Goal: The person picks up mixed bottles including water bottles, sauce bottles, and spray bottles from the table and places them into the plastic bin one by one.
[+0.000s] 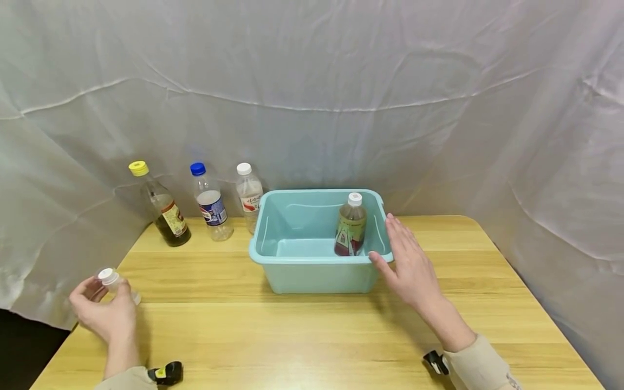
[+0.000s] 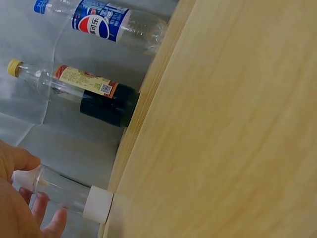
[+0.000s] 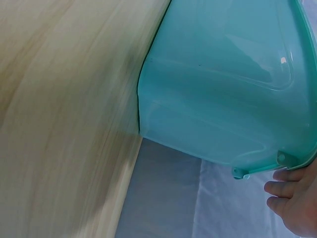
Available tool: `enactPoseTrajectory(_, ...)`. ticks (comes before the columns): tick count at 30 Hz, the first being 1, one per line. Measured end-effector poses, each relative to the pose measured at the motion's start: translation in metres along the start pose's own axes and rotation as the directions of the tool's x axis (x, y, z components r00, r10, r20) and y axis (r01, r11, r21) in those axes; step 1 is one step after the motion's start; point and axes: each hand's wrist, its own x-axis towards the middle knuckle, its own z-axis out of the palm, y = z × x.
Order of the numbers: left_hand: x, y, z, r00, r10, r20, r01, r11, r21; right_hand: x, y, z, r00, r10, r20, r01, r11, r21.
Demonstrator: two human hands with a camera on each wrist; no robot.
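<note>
At the table's left side, my left hand [image 1: 107,314] has its thumb and fingers around a small clear bottle [image 1: 118,287] with a white cap. In the left wrist view this bottle [image 2: 67,190] stands upright on its white base at the table edge, and the thumb lies near its cap. My right hand [image 1: 411,265] rests at the right end of a light blue plastic bin [image 1: 317,276], its fingers stretched along the rim and the thumb at the front corner. Inside the bin stands a dark drink bottle [image 1: 351,227] with a white cap.
Along the back left stand a yellow-capped bottle of dark liquid [image 1: 170,216], a blue-capped Pepsi bottle [image 1: 212,208] and a white-capped clear bottle [image 1: 249,197] close beside the bin. Grey cloth [image 1: 312,81] hangs behind the wooden table [image 1: 292,336].
</note>
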Motion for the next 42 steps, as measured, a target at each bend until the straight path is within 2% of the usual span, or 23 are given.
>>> enactPoseTrajectory(10,-0.005,0.007,0.004,1.0,0.028,0.009,-0.028,1.0,-0.001,0.0,0.0,0.0,1.0,0.0,-0.001,0.0,1.0,0.001)
enactPoseTrajectory(20,-0.012,0.025,0.013,0.998,0.054,0.027,-0.052,0.996,-0.078,0.0,0.0,0.001,1.0,0.0,-0.007,0.0,1.0,0.0)
enactPoseTrajectory(24,-0.017,0.033,0.017,0.995,0.094,0.029,-0.09,0.991,-0.1,-0.001,0.0,0.001,1.0,-0.003,-0.01,0.003,1.0,-0.001)
enactPoseTrajectory(33,-0.032,0.055,0.031,0.972,0.232,0.027,-0.229,0.97,-0.079,0.0,-0.001,0.001,1.0,-0.002,-0.013,0.002,1.0,0.004)
enactPoseTrajectory(37,-0.04,0.066,0.038,0.954,0.298,0.036,-0.296,0.954,-0.043,0.0,-0.001,0.001,1.0,0.003,-0.009,-0.003,1.0,0.003)
enactPoseTrajectory(42,-0.047,0.079,0.048,0.934,0.353,0.048,-0.351,0.935,-0.044,-0.001,-0.001,0.001,1.0,0.003,-0.011,-0.003,1.0,-0.001)
